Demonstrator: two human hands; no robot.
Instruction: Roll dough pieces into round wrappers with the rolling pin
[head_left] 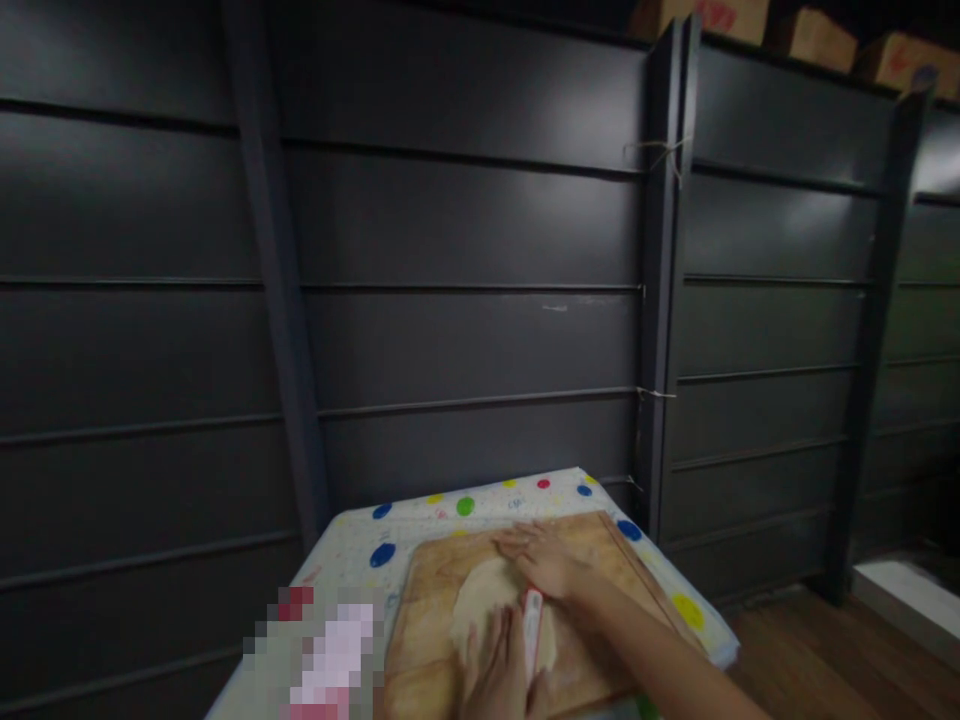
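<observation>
A flat, pale round of dough (476,602) lies on a wooden board (427,590). Reaching in from the right, my right hand (541,558) has its fingers stretched out over the dough's far edge and the board. My left hand (496,668) rests on the near part of the dough, fingers extended and thumb apart. Between the two hands runs a slim white strip with red edges (532,622); its kind is unclear. Its far end goes under my right palm, and its near end passes beside my left thumb. I cannot see whether either hand grips it.
Beneath the board is a table with a white cloth (420,520) patterned with coloured dots. A pixelated pink and red patch (334,650) covers something at the left. A dark panelled wall (480,340) stands behind the table. Cardboard boxes (817,40) sit high at the right.
</observation>
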